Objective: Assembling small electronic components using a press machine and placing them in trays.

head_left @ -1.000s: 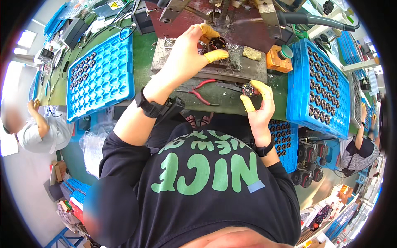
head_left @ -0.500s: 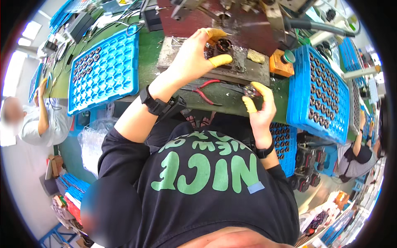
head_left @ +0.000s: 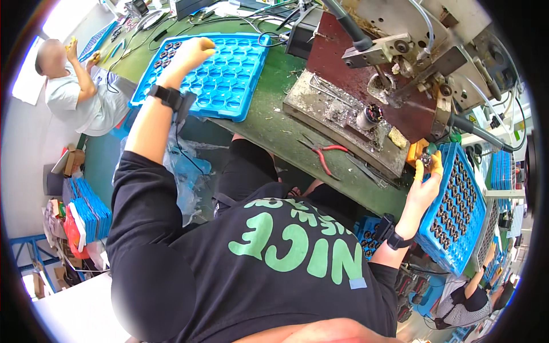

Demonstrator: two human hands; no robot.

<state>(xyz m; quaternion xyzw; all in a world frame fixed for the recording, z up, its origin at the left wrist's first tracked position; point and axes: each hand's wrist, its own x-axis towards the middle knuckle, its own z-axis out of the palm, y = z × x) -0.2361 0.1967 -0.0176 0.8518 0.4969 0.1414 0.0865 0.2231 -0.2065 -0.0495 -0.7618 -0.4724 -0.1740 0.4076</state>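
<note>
My left hand (head_left: 191, 55), with yellow covers on its fingertips, is over the blue moulded tray (head_left: 240, 94) on the left, beside several small dark parts (head_left: 166, 53) in its pockets. Its fingers are curled together; whatever they hold is hidden. On the right, my right hand (head_left: 424, 182) pinches a small round stator-like part (head_left: 425, 159) between covered fingertips, close to the orange box (head_left: 416, 152) with a green button. Between my hands, a dark ringed part (head_left: 373, 113) with coppery bits sits upright on a metal post of the machine's base plate (head_left: 309, 108).
Red-handled pliers (head_left: 325, 157) and tweezers (head_left: 366, 170) lie at the bench's front edge. A stack of blue trays (head_left: 457, 211) full of parts stands at right. The machine's arm (head_left: 372, 51) overhangs the red plate. Another person (head_left: 80, 91) works at far left.
My left hand has gone from the machine's post to the left tray. My right hand has moved right with its part, toward the orange box. The view has swung leftward.
</note>
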